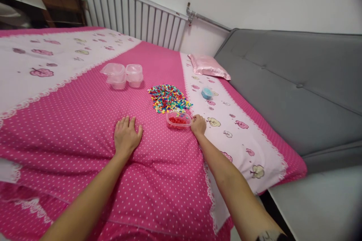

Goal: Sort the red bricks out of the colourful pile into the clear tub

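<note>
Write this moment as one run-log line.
left hand: flat on bedspread | right hand: curled at right end of clear tub | contents: red pieces | multicoloured pile: beyond tub

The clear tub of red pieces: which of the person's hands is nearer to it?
Right. The right hand is at the right end of the tub; the left hand rests on the bedspread, apart, to its left.

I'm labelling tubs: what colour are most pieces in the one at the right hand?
Red pieces, best seen in the head view.

Home bedroom: pink bedspread (161, 158), pillow (208, 66), grey headboard (283, 73) (radiator (135, 13) beyond).
</note>
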`<state>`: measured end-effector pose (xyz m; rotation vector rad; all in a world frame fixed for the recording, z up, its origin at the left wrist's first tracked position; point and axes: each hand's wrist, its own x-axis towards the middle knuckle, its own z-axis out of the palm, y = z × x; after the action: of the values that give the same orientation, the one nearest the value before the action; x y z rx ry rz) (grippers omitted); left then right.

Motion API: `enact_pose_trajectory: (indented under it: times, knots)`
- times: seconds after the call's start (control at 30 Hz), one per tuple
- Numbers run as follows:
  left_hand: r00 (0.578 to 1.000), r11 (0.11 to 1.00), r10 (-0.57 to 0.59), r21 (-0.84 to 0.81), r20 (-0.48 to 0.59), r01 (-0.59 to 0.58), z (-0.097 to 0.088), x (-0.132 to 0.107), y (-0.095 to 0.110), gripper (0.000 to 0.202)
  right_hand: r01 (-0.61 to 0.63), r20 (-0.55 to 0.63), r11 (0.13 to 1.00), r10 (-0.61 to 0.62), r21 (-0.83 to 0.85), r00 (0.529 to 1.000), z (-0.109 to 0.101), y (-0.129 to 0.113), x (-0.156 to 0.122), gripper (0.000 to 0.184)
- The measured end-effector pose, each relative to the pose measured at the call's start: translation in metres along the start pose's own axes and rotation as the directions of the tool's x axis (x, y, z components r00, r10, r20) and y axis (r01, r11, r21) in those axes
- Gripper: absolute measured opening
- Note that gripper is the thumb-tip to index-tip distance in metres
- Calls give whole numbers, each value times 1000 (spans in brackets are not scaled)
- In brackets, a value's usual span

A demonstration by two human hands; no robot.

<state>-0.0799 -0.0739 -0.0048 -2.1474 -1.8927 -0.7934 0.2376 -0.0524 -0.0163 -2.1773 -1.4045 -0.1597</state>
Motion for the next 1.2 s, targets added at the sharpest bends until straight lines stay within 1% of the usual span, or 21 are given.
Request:
enact_pose_trajectory:
  times: [0.27, 0.4, 0.43, 0.5, 0.57, 0.63, 0.7, 0.73, 0.8, 0.9, 0.93, 0.97, 1.0, 1.07, 1.1, 1.13, 1.2]
  knots:
    - [1000, 1000, 1, 28, 24, -2, -2, 2, -1, 59, -20, 33, 1000, 20, 14, 999, -3, -3, 2, 22]
    - [999, 999, 4, 33, 46, -5, -8, 2, 2, 60, -37, 61, 999, 34, 35, 998, -8, -7, 0, 22]
    - [997, 999, -8, 33, 71, 6, -11, 3, 3, 60, -44, 74, 998, 41, 43, 996, -9, -7, 0, 23]
    - [985, 998, -58, 28, 165, 54, -17, 9, 6, 60, -67, 110, 996, 60, 63, 992, -11, -8, 1, 23]
    - [955, 993, -116, 23, 273, 114, -22, 23, 8, 60, -112, 162, 990, 96, 91, 982, -11, -7, 6, 23]
    - [929, 992, -127, 16, 349, 129, -24, 45, 10, 57, -184, 241, 975, 150, 126, 959, -10, -5, 17, 24]
    - [881, 991, -102, -30, 462, 130, -21, 75, 16, 55, -259, 343, 952, 192, 162, 919, -10, -4, 34, 28]
    - [855, 989, -89, -54, 511, 136, -18, 90, 20, 58, -286, 392, 941, 197, 182, 899, -10, -4, 44, 35]
    - [810, 985, -77, -80, 581, 151, -7, 118, 31, 73, -320, 485, 921, 181, 221, 856, -12, -7, 66, 48]
    - [759, 979, -66, -106, 648, 176, 16, 150, 55, 79, -346, 614, 901, 121, 262, 780, -17, -18, 96, 71]
    - [748, 976, -59, -118, 662, 182, 25, 158, 63, 81, -349, 659, 897, 91, 271, 747, -18, -23, 103, 80]
    - [740, 974, -57, -125, 671, 189, 34, 165, 71, 86, -339, 724, 893, 20, 297, 690, -18, -28, 110, 90]
    - [738, 973, -58, -128, 672, 193, 42, 171, 79, 90, -326, 760, 886, -44, 329, 649, -17, -34, 115, 99]
    - [747, 972, -47, -142, 663, 187, 58, 183, 91, 95, -307, 799, 880, -123, 362, 589, -12, -46, 122, 116]
    - [753, 972, -34, -155, 657, 179, 65, 189, 97, 95, -288, 793, 886, -132, 364, 595, -7, -51, 123, 121]
    - [759, 971, -20, -167, 651, 169, 71, 195, 101, 95, -237, 769, 894, -162, 379, 619, -1, -55, 125, 122]
    - [769, 969, 18, -200, 639, 143, 82, 204, 106, 95, -66, 694, 926, -231, 373, 682, 12, -60, 125, 121]
